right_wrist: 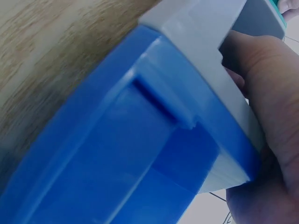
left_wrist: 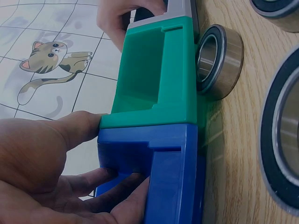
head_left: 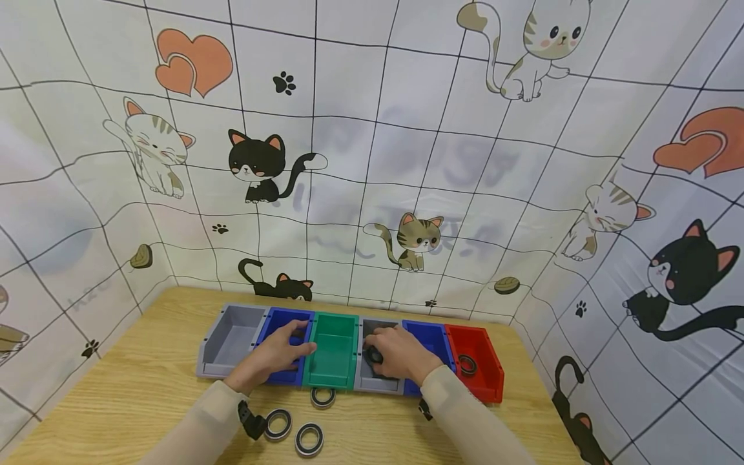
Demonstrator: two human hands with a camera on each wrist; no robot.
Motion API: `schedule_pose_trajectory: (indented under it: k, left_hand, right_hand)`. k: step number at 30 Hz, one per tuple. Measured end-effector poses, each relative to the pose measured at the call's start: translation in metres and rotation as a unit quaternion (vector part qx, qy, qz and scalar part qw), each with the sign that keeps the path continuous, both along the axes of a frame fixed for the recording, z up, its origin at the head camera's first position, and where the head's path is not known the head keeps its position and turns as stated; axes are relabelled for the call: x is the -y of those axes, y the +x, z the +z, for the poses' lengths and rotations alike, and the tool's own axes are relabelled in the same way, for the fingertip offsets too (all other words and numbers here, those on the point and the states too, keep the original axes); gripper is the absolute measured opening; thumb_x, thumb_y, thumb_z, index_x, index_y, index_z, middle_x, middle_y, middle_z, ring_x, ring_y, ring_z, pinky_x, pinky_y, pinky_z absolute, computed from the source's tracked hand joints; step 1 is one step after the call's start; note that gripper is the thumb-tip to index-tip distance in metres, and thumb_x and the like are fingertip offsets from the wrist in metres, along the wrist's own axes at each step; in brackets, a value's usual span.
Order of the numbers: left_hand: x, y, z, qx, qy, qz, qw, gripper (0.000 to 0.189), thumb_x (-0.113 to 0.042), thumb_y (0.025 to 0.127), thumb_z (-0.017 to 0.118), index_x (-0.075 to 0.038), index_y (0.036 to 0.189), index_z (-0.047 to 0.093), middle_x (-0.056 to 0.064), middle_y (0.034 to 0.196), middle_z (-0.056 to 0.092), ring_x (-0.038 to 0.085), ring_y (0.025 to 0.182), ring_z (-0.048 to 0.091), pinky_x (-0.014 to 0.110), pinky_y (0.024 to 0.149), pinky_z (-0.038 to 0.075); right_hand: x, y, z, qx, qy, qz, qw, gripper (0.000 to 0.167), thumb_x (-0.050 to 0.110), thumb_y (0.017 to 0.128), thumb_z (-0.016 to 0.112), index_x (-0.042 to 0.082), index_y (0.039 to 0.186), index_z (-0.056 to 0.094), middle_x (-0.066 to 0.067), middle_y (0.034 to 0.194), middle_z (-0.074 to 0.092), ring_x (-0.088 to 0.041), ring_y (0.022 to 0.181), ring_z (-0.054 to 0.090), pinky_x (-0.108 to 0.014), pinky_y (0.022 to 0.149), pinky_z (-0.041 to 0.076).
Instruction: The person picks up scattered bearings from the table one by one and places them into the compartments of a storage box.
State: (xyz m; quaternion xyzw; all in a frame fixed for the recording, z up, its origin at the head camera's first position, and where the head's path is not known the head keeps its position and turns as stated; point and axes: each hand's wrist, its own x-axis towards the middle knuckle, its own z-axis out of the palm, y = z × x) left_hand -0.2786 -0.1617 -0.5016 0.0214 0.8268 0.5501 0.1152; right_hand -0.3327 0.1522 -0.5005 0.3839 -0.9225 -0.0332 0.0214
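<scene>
Head view: the right hand (head_left: 401, 352) is holding a dark ball bearing (head_left: 374, 354) in bent fingers inside a gray bin (head_left: 378, 385). It is likely feeling hard, heavy, slick; grab the outer rim.

Left wrist view: the left hand (left_wrist: 37, 158) is resting loose, spread fingers in a blue bin (left_wrist: 173, 182), seemingly gripping nothing.

Right wrist view: the bearing is hiding.

free room above green bin (head_left: 331, 373), bearing (head_left: 323, 406) before it

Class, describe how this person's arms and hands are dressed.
The left hand and right hand are ungloved. The left sleeve and right sleeve are plain cream. A black device shows beside the left sleeve; a dark piece beside the right.
</scene>
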Motion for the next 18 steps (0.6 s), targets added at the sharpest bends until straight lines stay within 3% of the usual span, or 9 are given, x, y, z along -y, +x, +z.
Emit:
schedule_pose_trajectory:
  k: [18]
  left_hand:
    - [-0.0008, 0.0005, -0.0002, -0.004, -0.006, 0.0, 1.0, 0.078, -0.022, 0.115, 0.077, -0.001, 0.179, 0.038, 0.038, 0.172, 0.05, 0.052, 0.141, 0.072, 0.06, 0.106, 0.07]
  right_hand:
    - [-0.0003, 0.0045, -0.0027, -0.021, 0.014, -0.007, 0.9997, 0.046, 0.038, 0.099, 0.095, 0.019, 0.14, 0.083, 0.0, 0.129, 0.084, -0.016, 0.111, 0.077, -0.048, 0.109, 0.067]
